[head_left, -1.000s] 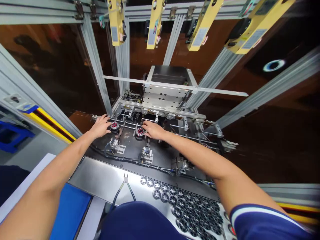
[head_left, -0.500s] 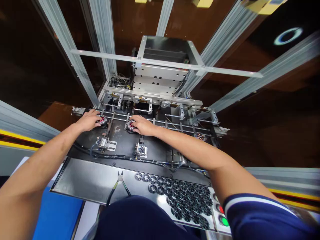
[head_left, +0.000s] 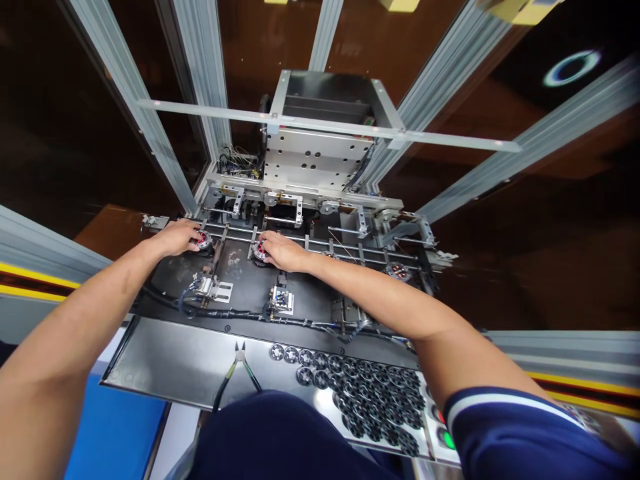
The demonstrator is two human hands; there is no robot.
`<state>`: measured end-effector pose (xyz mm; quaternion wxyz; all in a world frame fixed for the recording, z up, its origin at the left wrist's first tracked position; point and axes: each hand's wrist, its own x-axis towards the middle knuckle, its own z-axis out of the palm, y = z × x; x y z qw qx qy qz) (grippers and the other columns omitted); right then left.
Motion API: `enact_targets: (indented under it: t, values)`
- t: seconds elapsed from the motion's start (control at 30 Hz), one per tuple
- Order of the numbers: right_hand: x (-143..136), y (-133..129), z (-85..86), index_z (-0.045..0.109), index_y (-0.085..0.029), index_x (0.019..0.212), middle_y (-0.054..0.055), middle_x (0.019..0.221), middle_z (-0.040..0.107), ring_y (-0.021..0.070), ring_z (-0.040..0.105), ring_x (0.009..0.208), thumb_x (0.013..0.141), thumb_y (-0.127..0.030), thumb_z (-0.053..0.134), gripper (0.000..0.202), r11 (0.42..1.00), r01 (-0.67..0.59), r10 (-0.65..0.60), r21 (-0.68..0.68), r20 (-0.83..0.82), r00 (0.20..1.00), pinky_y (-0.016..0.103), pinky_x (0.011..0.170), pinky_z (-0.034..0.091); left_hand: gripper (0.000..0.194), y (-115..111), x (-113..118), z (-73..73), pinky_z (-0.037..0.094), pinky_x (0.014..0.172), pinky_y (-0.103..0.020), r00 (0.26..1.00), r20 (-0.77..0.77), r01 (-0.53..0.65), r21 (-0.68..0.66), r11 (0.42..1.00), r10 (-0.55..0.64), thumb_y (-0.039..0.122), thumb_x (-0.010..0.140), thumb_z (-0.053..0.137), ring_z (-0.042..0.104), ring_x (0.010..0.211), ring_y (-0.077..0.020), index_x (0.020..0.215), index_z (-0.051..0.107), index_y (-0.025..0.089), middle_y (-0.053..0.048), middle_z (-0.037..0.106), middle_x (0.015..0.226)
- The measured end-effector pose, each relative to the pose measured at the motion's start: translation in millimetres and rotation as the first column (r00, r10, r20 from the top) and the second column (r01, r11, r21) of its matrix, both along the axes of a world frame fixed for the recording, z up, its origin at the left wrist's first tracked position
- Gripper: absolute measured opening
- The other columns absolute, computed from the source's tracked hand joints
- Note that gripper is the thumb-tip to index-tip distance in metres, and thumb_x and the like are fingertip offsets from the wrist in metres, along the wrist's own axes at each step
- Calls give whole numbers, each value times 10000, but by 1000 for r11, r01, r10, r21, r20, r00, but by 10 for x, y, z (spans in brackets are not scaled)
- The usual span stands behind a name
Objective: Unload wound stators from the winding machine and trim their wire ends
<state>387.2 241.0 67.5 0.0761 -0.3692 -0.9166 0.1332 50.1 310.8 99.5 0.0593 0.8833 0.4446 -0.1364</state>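
My left hand has its fingers closed on the rim of a round part with a red centre, which sits at the left station of the machine. At the station beside it, my right hand grips a similar red-centred round part from its right side. Both parts rest low, by the metal rails. Farther right on the rails lies a round part with copper-coloured windings, touched by neither hand.
Cutting pliers lie on the metal front ledge. Many black round parts cover its right side, near a green button. Small metal fixtures and cables stand before the hands. A crossbar spans above.
My left hand has shifted slightly left, showing more of the left round part. My right hand stays at its part. The whole view has moved slightly.
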Motion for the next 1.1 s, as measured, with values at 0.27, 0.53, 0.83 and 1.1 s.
enact_targets:
  t: [0.27, 0.53, 0.83, 1.1]
  values:
    - [-33, 81, 69, 654, -136, 1056, 94, 1239, 626, 251, 583, 1180, 945, -291, 624, 193, 999, -32, 32, -18, -13, 999, 475, 992, 496, 341, 4, 4, 89, 494, 991, -526, 1000, 2, -21, -63, 998, 21, 344, 912, 640, 591, 1185, -274, 1206, 618, 173, -105, 601, 1322]
    - [-46, 107, 64, 644, -154, 1127, 94, 1257, 623, 246, 605, 1149, 942, -317, 635, 247, 998, -48, 48, -48, 2, 999, 474, 973, 517, 330, -238, 115, 166, 522, 955, -497, 978, 168, -131, 15, 991, 126, 343, 922, 626, 617, 1131, -255, 1208, 615, 179, -100, 617, 1285]
    - [-61, -362, 632, 668, -120, 945, 209, 1264, 594, 320, 590, 1195, 911, -119, 522, 150, 997, -53, 61, 57, -136, 989, 519, 1019, 510, 286, -1697, -61, 273, 493, 1002, -513, 747, 598, -470, 165, 867, 291, 312, 947, 587, 567, 1224, -270, 1190, 612, 163, -108, 564, 1370]
    - [-816, -2037, 302, 610, -116, 1104, 209, 1354, 562, 281, 554, 1258, 946, -112, 489, 198, 924, -372, 380, 85, -135, 915, 444, 997, 541, 257, -3532, -188, -655, 582, 818, -395, 740, 510, -510, 1, 860, 439, 329, 941, 603, 670, 943, -189, 1140, 634, 169, -75, 673, 1134]
